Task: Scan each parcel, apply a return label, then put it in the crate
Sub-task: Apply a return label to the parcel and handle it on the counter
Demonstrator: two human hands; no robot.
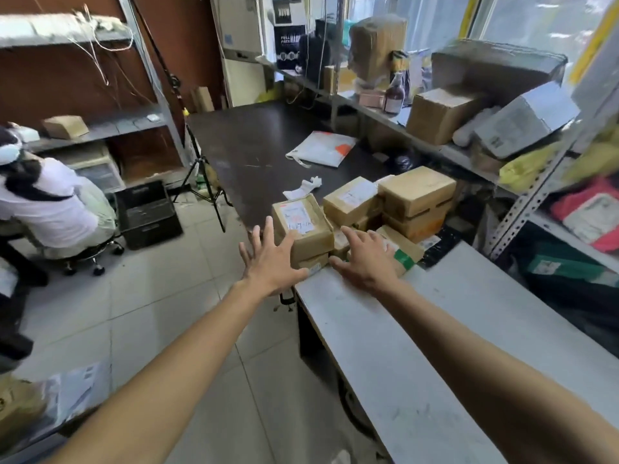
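Parcels, small brown cardboard boxes with white labels (365,209), sit heaped where the dark table (254,152) meets the white counter (435,329). Both arms reach toward them. The left hand (268,259) is spread, fingers straight, its thumb against the side of the nearest labelled brown box (301,226). The right hand (366,259) lies flat with fingers extended over a low box with green tape (403,257). Neither hand grasps anything. A black plastic crate (147,216) stands on the tiled floor, well apart.
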